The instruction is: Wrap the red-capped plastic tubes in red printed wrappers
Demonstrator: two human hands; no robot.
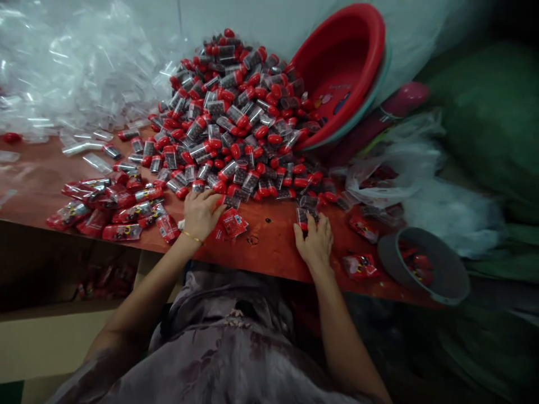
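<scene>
My left hand (201, 214) lies palm down at the pile's front edge, fingers apart, with its tips against the nearest tubes. Beside its thumb are small red printed packets (234, 223) on the red-covered table. Thumb and fingers of my right hand (315, 240) are around a small clear tube (301, 216) with a red end and dark contents; it rests at table level. A large heap of similar red-capped tubes (227, 120) rises in front of both hands. Left of my left hand are several filled red wrappers (130, 213).
A heap of clear empty tubes (84, 67) fills the back left. Red basin (370, 33) leans at the back right. A grey bucket (455, 280) with red pieces inside stands at the right edge, near a red packet (360, 266) and plastic bags (446, 207).
</scene>
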